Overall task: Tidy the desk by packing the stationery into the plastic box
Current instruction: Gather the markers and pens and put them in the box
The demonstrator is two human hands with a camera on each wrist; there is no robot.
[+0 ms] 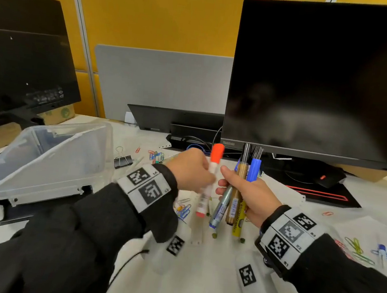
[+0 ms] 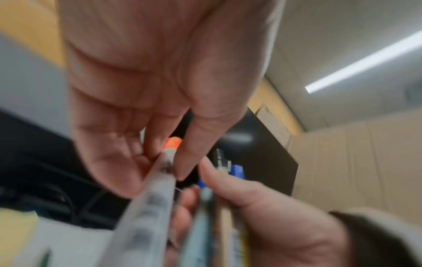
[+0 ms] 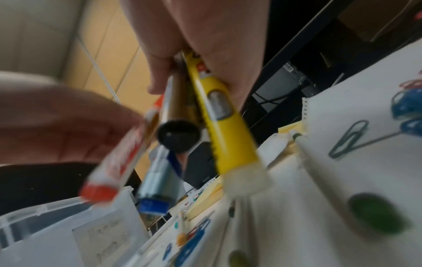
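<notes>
Left hand (image 1: 191, 169) pinches the red-capped marker (image 1: 209, 183) mid-barrel; right hand (image 1: 247, 194) is clamped on a bundle of pens (image 1: 236, 197), upright above the tabletop (image 1: 199, 276). Light, stiff, smooth barrels — likely slippery; grip mid-length. The open box (image 1: 45, 155) lies left.

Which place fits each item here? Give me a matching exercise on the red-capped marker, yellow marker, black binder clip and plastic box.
Things:
1. red-capped marker
2. yellow marker
3. binder clip
4. plastic box

Places:
A. on the desk beside the box
B. in the right hand
C. open, at the desk's left
D. in the left hand

Pairs: 1-D, 2-B, 3-A, 4-C
</notes>
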